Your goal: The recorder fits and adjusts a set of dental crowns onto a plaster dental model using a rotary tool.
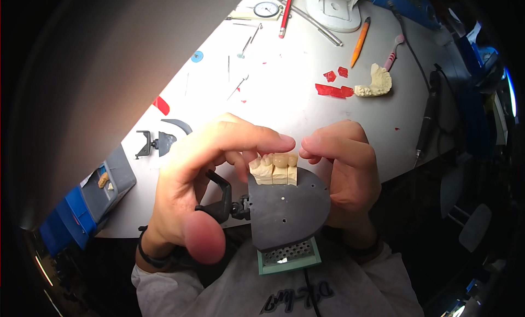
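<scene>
I've got the dental model (275,168), a short row of cream teeth on block dies, seated at the top edge of a dark grey base plate (287,210), held up close above the lap, in front of the white surface (284,93). My left hand (202,169) wraps the plate's left side by the black hinge bracket (223,199), fingers clamped on it, forefinger tip over the teeth. Right hand (342,164) grips the plate's right edge, thumb and forefinger pinched together just beside the teeth; can't tell if they touch them. Green-rimmed mesh tray (290,255) sits under the plate. On the surface, well apart: plaster jaw cast (376,82), red wax bits (333,89), orange pencil (360,41).
</scene>
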### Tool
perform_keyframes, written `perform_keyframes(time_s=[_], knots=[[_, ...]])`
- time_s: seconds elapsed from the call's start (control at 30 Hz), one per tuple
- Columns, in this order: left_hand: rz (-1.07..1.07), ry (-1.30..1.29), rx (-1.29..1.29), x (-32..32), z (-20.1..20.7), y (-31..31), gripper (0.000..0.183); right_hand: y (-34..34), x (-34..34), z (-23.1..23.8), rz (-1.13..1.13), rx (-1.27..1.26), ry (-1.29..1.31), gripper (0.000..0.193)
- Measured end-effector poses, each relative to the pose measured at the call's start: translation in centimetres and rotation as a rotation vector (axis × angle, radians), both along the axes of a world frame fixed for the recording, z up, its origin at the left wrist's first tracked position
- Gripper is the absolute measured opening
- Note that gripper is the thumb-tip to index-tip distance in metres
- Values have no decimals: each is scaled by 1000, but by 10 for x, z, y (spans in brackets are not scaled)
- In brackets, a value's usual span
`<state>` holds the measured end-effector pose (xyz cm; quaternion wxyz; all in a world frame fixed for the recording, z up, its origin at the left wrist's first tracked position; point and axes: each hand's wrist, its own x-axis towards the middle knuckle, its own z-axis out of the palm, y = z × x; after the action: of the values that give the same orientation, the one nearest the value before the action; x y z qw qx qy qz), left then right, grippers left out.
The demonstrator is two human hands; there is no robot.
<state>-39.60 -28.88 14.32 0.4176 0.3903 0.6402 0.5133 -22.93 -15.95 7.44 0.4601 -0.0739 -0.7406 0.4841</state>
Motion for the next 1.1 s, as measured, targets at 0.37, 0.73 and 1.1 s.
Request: perform_keyframes(time_s=[0.37, 0.73, 1.1], knots=[[-130, 32, 99, -3, 2, -2, 100, -1, 2, -4, -5, -27, 28, 32], [-161, 77, 192, -4, -2, -1, 91, -3, 1, -3, -38, -20, 22, 29], [-178, 132, 261, -7, -3, 0, 75, -2, 1, -2, -49, 16, 16, 27]])
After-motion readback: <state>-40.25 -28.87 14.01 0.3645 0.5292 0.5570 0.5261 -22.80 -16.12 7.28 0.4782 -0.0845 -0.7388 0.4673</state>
